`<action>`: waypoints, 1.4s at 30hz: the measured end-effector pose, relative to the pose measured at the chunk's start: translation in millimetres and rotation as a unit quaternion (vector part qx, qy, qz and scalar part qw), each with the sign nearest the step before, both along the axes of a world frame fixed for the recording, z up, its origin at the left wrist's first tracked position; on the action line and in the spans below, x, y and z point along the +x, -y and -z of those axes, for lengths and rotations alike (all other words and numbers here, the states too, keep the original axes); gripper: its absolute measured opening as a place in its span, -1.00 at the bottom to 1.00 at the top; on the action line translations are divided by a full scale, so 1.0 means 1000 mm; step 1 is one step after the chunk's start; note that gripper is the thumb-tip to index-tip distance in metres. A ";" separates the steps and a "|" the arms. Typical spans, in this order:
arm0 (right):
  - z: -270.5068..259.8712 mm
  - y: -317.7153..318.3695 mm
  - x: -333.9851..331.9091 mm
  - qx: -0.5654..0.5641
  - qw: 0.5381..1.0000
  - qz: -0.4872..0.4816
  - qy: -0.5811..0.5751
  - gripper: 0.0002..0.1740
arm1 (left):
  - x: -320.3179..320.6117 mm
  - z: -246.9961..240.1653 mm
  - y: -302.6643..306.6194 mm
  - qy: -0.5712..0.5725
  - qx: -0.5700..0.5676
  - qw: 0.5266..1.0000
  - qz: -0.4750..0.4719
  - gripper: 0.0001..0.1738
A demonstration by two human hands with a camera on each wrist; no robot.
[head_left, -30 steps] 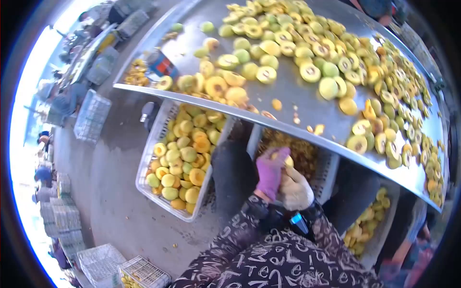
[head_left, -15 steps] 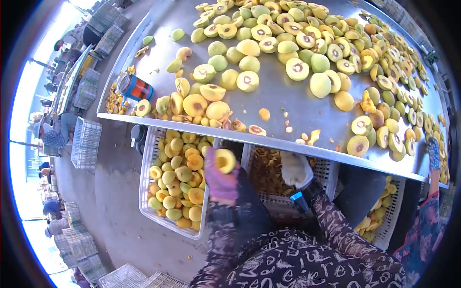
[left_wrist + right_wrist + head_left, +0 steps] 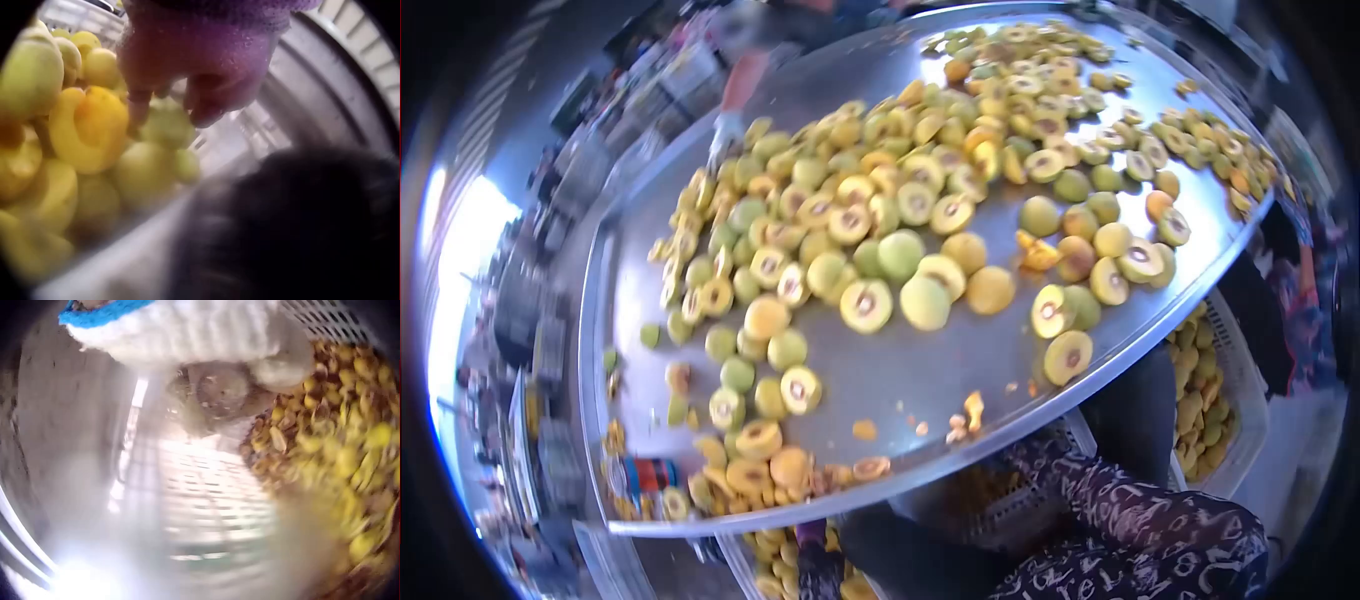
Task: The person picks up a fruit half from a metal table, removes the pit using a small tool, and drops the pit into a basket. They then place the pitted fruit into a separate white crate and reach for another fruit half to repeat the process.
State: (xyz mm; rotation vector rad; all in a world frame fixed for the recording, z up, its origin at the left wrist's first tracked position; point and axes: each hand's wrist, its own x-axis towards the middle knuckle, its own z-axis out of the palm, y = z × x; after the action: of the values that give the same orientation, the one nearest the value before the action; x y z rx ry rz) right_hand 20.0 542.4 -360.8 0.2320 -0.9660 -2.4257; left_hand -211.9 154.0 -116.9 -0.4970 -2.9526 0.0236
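In the left wrist view my purple-gloved left hand [image 3: 194,62] reaches down over yellow-green peach halves [image 3: 90,128], fingers loosely bent and spread apart. A blurred greenish peach [image 3: 167,125] shows just beyond its fingertips. In the head view only a purple bit of this hand [image 3: 810,533] shows under the table edge, over the crate. My right hand [image 3: 187,337], in a white knitted glove with a blue cuff, is beside a crate of scraps [image 3: 325,425]. Its fingers curl round a blurred brownish thing with a round end [image 3: 222,390]; the table hides this hand from the head view.
A raised-rim metal table [image 3: 880,370] bears many peach halves [image 3: 866,305] and a red-and-blue can [image 3: 645,475]. Another crate of halves [image 3: 1205,390] stands at right, near another person's sleeve [image 3: 1300,300]. At the far side another person's arm [image 3: 740,85] reaches over the table.
The head view has swung up toward the table. My left hand brought a peach half from my right hand's side over to the left crate. My right hand has dropped from the head view.
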 end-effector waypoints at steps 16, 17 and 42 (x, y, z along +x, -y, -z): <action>0.025 0.123 -0.199 -0.033 0.998 -0.042 0.017 -0.66 | -0.030 -0.230 -0.103 -0.134 0.411 0.895 -0.108 -0.65; 0.027 0.123 -0.195 -0.038 0.998 -0.042 0.021 -0.65 | -0.054 -0.233 -0.135 -0.116 0.386 0.915 -0.027 -0.60; -0.442 -0.073 -0.150 0.733 0.275 -0.148 -0.605 -0.59 | -0.170 -0.267 -0.393 0.243 0.166 0.928 0.229 -0.33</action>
State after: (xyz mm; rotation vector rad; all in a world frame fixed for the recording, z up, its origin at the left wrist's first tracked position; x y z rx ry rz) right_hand -130.4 615.2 81.0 -0.7134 1.8749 -1.3447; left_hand -381.7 546.6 150.1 -1.2734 -3.0927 -0.7379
